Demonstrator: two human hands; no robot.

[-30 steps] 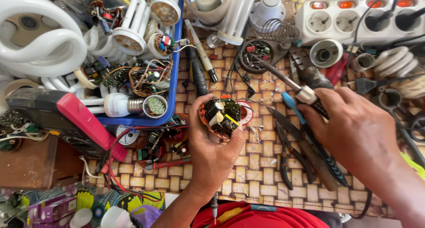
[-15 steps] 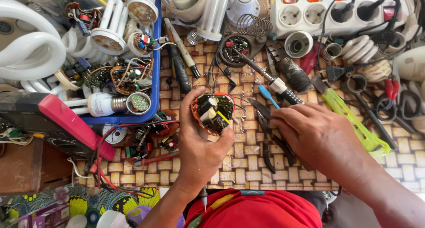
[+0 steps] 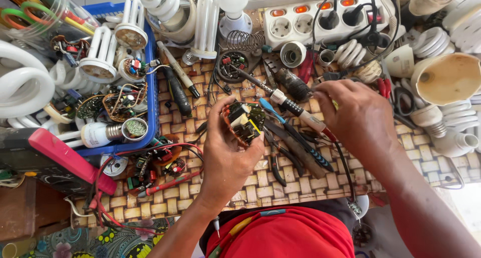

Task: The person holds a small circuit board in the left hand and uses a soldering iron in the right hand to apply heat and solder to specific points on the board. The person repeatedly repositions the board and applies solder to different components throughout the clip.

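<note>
- The left hand holds a small round circuit board lifted above the woven worktop. Its grip is closed on the board's edge, with the thumb on one side and the fingers on the other. The component side is turned up to the face, probably so that the parts can be inspected.
- The right hand is just to the right of the board. Its grip is closed around the handle of a soldering iron. The thin metal tip points away from the board, toward the upper left, so the hot end seems to be kept off the fingers.
- Pliers and cutters lie flat directly under the board and to its right, within easy reach.
- A blue tray stands to the left of the board and collects old lamp tubes and spare boards.
- A white power strip lies beyond the board, at the far edge, with black plugs in it.
</note>
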